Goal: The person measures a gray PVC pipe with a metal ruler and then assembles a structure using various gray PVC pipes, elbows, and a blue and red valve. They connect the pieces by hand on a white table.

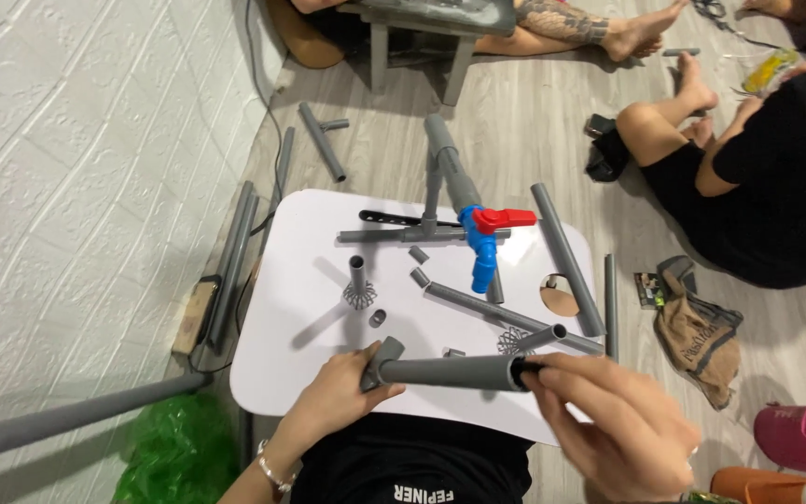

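We hold a grey pipe (450, 371) level above the near edge of the white table (300, 280). Our left hand (338, 397) wraps the elbow fitting (381, 359) at one end; our right hand (608, 420) pinches the other end, seemingly around a dark cap. A blue valve (482, 245) lies beyond.

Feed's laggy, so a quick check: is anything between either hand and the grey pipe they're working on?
Nothing visible. The left hand already grips the elbow fitting on the pipe, and the right hand has its fingertips at the pipe's open end. The loose pipes and the blue valve lie farther up the white table, clear of both.
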